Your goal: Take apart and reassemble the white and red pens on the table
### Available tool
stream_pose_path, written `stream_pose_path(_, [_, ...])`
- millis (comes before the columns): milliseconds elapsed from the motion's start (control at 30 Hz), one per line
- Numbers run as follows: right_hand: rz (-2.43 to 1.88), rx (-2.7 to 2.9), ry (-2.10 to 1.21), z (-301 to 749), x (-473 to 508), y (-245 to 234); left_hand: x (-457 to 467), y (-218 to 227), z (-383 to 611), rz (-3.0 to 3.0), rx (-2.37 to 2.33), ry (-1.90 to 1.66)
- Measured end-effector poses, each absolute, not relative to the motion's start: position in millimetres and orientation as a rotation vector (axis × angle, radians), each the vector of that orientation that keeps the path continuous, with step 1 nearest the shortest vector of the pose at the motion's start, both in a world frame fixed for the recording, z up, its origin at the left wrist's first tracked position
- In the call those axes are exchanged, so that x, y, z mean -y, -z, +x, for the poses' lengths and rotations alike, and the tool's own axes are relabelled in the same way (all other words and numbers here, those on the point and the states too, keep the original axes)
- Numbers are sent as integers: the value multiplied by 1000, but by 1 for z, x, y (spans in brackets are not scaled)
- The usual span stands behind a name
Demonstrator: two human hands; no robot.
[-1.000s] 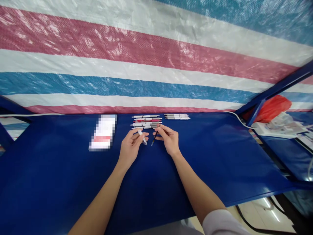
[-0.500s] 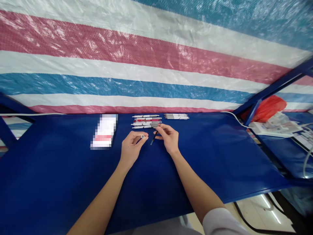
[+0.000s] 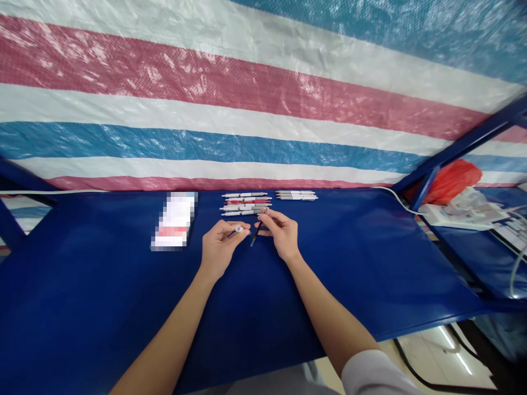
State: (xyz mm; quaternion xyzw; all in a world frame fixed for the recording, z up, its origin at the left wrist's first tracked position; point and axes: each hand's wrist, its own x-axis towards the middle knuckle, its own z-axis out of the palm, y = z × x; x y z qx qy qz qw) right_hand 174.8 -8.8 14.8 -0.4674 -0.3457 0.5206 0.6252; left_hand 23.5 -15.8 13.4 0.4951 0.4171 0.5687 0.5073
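Between the thumb and fingers of my left hand (image 3: 218, 247) is a white pen barrel (image 3: 239, 229), its round open end facing me. My right hand (image 3: 284, 236) pinches a thin dark pen refill (image 3: 256, 233) near its upper end, and the refill slants down to the left. A small gap separates the refill from the barrel. Just beyond both hands lies a row of several white and grey pens (image 3: 242, 208), with a red pen (image 3: 247, 202) among them. A second, smaller group of white pens (image 3: 296, 195) lies to the right of that row.
A pixelated, bright rectangular object (image 3: 175, 222) lies on the blue table (image 3: 102, 307) left of my hands. Striped sheeting (image 3: 247, 120) hangs behind. A white cable (image 3: 395, 196) runs along the back right, near a red plastic bag (image 3: 455, 181) beyond a blue frame bar.
Both hands have shifted very slightly left. The barrel in my left hand has tilted a little, so more of its side shows. The refill is still in my right hand.
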Motion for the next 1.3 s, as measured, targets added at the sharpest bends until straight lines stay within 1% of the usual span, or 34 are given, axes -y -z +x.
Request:
stream_pose_path(233, [-1004, 768, -1321, 175, 7, -10, 12, -19, 20, 921, -951, -1330])
stream_pose_path(367, [-986, 798, -1289, 176, 8, -10, 11, -22, 20, 894, -973, -1326])
stream_pose_path(600, [-987, 1007, -1078, 184, 19, -17, 10, -25, 16, 911, -952, -1265])
stream_pose_path(867, [-995, 1392, -633, 195, 26, -20, 9, -26, 14, 923, -916, -1222])
stream_pose_path(967, [-982, 1434, -587, 196, 27, -20, 9, -25, 14, 925, -921, -1202])
stream_pose_path(1100, [-999, 1375, -680, 193, 29, -21, 10, -26, 13, 918, -933, -1191])
stream_pose_path(1300, [-999, 922, -1126, 185, 25, -23, 10, -29, 15, 907, -920, -1194])
